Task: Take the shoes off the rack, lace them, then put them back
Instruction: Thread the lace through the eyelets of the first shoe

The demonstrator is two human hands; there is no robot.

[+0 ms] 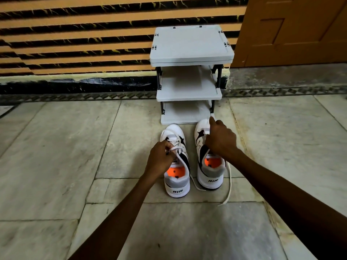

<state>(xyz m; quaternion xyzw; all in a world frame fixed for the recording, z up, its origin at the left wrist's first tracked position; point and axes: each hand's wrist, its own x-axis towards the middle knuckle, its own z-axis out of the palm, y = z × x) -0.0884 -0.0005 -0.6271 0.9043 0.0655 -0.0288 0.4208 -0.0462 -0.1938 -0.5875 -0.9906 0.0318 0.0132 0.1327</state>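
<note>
Two white-and-black sneakers with orange insoles stand side by side on the floor, heels toward me, in front of a grey three-tier shoe rack (189, 94) whose shelves are bare. My left hand (159, 160) pinches the white lace over the tongue of the left shoe (177, 184). My right hand (221, 139) is over the right shoe (210, 177), fingers closed on its lace near the toe end. Loose lace ends (228, 186) of the right shoe trail onto the floor to its right.
The floor is grey stone tile (75, 147). The rack stands against a striped orange-and-black wall (75, 44). A wooden door (293, 30) is at the back right.
</note>
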